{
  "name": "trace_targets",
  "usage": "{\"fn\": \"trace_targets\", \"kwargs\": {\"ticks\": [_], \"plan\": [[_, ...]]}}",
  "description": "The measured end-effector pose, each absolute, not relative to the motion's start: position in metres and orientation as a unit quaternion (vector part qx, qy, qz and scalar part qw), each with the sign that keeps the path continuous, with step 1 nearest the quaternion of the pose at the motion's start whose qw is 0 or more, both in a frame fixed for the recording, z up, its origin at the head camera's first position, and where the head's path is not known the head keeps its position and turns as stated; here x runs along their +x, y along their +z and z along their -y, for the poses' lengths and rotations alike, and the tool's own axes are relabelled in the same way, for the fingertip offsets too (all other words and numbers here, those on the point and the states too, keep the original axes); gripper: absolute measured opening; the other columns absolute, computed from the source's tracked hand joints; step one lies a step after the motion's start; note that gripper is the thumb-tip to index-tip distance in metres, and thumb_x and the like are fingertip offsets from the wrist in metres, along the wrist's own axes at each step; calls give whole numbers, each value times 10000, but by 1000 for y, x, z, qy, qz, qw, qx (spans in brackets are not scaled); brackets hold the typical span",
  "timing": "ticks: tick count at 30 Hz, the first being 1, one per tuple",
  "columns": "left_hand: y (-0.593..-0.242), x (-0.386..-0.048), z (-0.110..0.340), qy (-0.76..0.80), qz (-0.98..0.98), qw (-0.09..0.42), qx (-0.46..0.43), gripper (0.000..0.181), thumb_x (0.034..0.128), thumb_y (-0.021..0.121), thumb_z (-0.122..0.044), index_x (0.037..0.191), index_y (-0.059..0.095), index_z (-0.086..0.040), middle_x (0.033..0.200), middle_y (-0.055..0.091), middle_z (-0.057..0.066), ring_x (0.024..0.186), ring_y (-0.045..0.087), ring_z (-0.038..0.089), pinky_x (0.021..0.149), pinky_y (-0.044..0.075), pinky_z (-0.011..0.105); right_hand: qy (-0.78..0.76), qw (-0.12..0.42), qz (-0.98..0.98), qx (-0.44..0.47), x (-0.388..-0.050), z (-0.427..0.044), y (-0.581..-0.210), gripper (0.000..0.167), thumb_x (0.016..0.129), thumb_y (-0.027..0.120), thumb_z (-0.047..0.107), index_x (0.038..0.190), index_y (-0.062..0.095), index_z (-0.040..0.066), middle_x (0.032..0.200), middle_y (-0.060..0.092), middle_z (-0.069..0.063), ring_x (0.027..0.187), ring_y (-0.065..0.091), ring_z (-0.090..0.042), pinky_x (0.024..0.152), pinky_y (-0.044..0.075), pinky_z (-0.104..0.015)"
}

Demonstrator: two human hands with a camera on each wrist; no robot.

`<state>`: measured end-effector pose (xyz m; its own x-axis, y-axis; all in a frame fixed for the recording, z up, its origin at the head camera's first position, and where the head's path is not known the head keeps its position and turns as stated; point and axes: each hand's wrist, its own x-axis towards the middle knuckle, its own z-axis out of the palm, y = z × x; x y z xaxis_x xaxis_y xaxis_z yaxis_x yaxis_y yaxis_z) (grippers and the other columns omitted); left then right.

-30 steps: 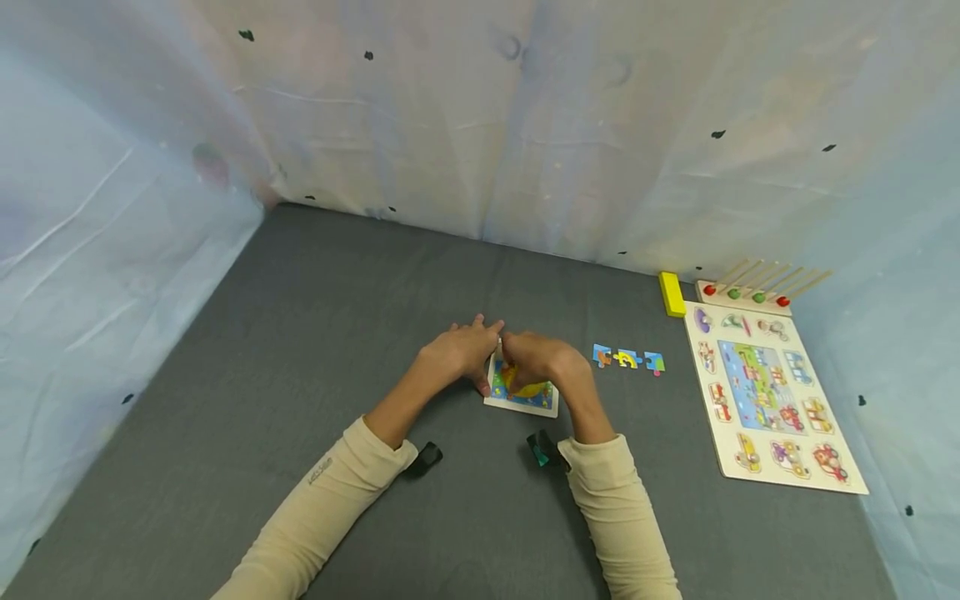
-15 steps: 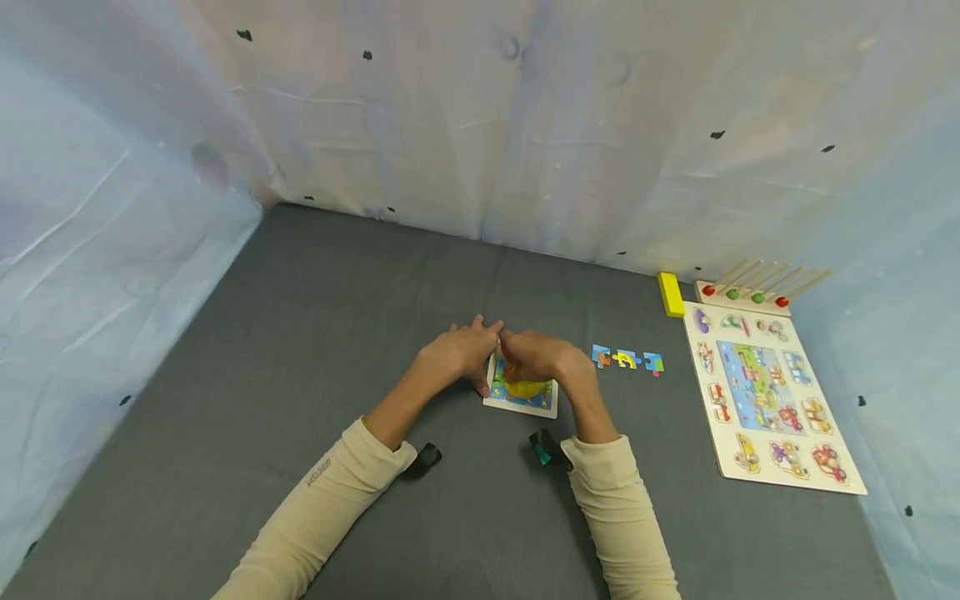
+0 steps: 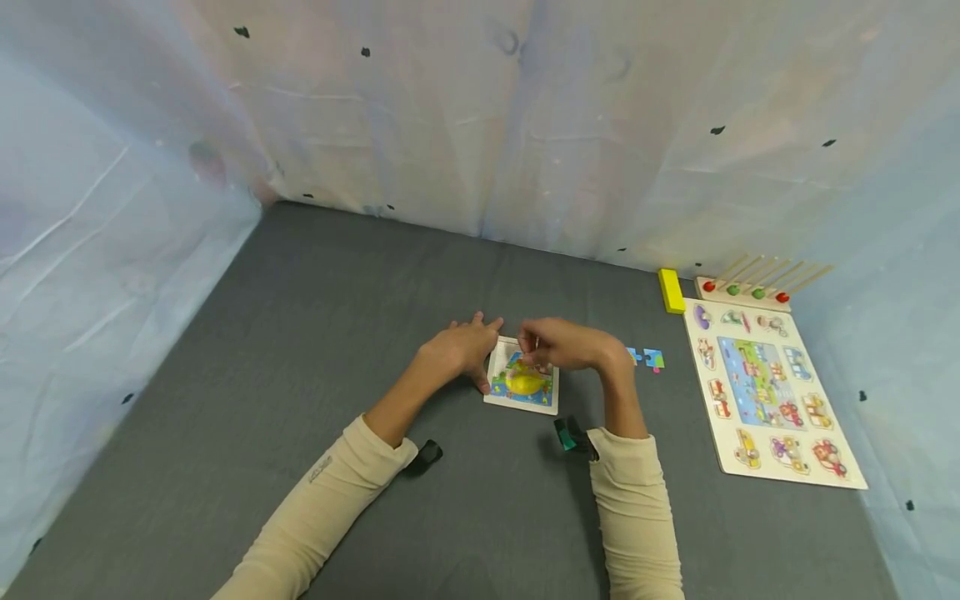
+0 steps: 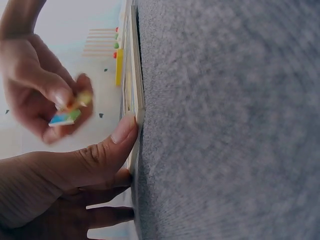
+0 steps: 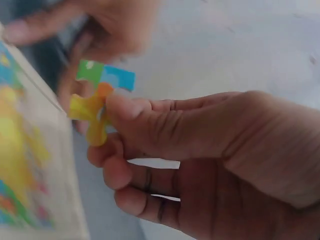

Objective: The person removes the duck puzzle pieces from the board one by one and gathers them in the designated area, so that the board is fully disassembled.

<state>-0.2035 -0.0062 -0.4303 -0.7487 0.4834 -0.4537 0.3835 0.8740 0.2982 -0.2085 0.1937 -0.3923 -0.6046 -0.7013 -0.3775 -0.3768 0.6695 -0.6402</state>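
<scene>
A small jigsaw puzzle in a pale wooden frame tray lies on the dark table. Bare tray floor shows at its upper left. My left hand rests at the tray's left side, fingers spread. In the left wrist view its thumb touches the tray's edge. Above the puzzle's upper right, my right hand pinches a puzzle piece between thumb and fingers. That piece is blue and green with yellow and orange parts, raised clear of the tray.
Right of my right hand lie loose puzzle pieces, partly hidden by the hand. Farther right are a large pegged picture board, a yellow block and a stick rack with red and green beads. Pale sheeting hangs behind.
My right hand has lifted off the puzzle and moved right with a piece in its pinch, uncovering the tray's upper part. My left hand has stayed in place.
</scene>
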Motion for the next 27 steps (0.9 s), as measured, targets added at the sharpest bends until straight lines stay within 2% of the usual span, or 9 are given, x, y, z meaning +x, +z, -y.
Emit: {"fn": "trace_targets", "kwargs": {"ticks": [4, 7, 11, 16, 20, 27], "plan": [[-432, -204, 6, 92, -930, 268, 233, 1177, 769, 929, -372, 1671, 233, -77, 1747, 198, 189, 1621, 220, 412, 1289, 277, 605, -259, 263, -885, -284, -205, -228, -383, 49, 1037, 629, 62, 1022, 591, 35, 880, 596, -85, 761, 546, -191, 673, 469, -278], [-433, -203, 6, 92, -931, 265, 234, 1167, 769, 932, -364, 1669, 245, -78, 1752, 200, 169, 1626, 210, 403, 1288, 278, 608, -259, 253, -896, -258, -202, -253, -378, 48, 1039, 618, 51, 1035, 601, 6, 876, 610, -128, 753, 557, -221, 655, 465, -288], [-432, -203, 6, 89, -932, 259, 239, 1139, 768, 934, -365, 1657, 285, -72, 1750, 226, 140, 1632, 202, 387, 1276, 298, 616, -244, 271, -904, -222, -200, -281, -377, 28, 1028, 596, -1, 1026, 624, -1, 886, 640, -134, 770, 575, -233, 672, 473, -299], [-431, -204, 6, 88, -932, 257, 239, 1156, 767, 935, -364, 1661, 266, -65, 1740, 246, 164, 1632, 206, 383, 1272, 308, 616, -215, 320, -905, -179, -202, -304, -388, 175, 950, 537, -117, 986, 636, 24, 857, 638, -99, 744, 545, -188, 673, 450, -311], [-430, -204, 6, 86, -932, 260, 238, 1153, 768, 934, -361, 1661, 267, -65, 1742, 243, 158, 1633, 202, 380, 1271, 308, 618, -224, 359, -890, -169, -207, -307, -398, 134, 939, 570, -85, 989, 631, 23, 871, 640, -105, 753, 555, -197, 696, 477, -339], [-429, -203, 5, 87, -932, 262, 236, 1171, 769, 933, -360, 1668, 242, -69, 1739, 236, 180, 1631, 208, 386, 1275, 301, 614, -227, 369, -890, -141, -210, -305, -402, 101, 930, 657, -58, 1007, 637, 5, 872, 658, -106, 762, 577, -189, 710, 505, -335]]}}
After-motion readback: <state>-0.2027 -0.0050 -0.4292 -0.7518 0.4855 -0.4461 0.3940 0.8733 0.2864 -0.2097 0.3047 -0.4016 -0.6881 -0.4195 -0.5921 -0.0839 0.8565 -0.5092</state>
